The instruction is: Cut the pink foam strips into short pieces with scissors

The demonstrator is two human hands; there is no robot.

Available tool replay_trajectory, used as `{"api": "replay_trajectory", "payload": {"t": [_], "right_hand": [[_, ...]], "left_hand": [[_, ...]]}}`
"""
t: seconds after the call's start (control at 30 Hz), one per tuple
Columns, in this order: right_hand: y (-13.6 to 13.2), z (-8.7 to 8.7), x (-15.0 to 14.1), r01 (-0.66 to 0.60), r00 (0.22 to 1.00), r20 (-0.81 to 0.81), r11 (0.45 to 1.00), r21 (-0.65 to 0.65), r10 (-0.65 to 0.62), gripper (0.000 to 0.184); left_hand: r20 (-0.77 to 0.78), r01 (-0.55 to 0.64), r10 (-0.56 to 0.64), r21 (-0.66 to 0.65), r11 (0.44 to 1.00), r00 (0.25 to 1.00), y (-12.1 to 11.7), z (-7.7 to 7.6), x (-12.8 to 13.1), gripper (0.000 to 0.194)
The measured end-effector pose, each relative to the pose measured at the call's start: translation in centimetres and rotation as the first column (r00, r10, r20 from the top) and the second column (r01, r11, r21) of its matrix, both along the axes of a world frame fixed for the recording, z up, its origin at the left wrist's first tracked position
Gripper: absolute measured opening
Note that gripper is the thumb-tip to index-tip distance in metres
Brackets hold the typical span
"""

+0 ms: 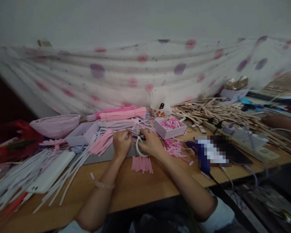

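My right hand (pixel 151 144) is wrapped round a pair of scissors (pixel 138 147) with white loop handles, the blades pointing left toward my other hand. My left hand (pixel 121 144) is closed just left of the blades; what its fingers pinch is hidden. Beside it fans a bundle of pink pipe cleaners (pixel 102 142) on a grey mat (pixel 104 157). Short cut pink pieces (pixel 142 164) lie in a row on the table below the scissors. More short pink pieces (pixel 173 147) are scattered right of my right hand.
A white box of pink bits (pixel 173 133) stands behind my right hand. At left are a pink basket (pixel 55 126), another white box (pixel 81 134), white pipe cleaners (pixel 16 176) and a white phone-like slab (pixel 52 173). Wooden sticks (pixel 215 111) and a blue glue gun (pixel 201 158) lie right.
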State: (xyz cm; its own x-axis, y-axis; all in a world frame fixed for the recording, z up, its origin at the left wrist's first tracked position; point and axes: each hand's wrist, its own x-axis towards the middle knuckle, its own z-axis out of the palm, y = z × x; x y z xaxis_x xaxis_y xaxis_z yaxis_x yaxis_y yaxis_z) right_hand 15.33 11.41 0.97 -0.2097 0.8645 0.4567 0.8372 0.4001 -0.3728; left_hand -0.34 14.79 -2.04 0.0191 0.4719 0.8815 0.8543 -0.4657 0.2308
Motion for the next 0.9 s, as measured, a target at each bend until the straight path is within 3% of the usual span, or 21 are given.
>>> {"api": "replay_trajectory", "payload": {"t": [0.33,0.9], "right_hand": [[-0.04,-0.06,0.29,-0.016,0.999,-0.042,1.000,-0.023,0.015,0.042],[-0.17,0.16,0.28,0.003,1.000,0.010,0.995,-0.095,-0.002,0.036]], "left_hand": [[0.026,0.040,-0.037,-0.133,0.990,0.999,-0.49,0.14,0.36,0.016],[0.031,0.043,-0.038,-0.176,0.984,0.999,-0.37,-0.02,0.28,0.018]]}}
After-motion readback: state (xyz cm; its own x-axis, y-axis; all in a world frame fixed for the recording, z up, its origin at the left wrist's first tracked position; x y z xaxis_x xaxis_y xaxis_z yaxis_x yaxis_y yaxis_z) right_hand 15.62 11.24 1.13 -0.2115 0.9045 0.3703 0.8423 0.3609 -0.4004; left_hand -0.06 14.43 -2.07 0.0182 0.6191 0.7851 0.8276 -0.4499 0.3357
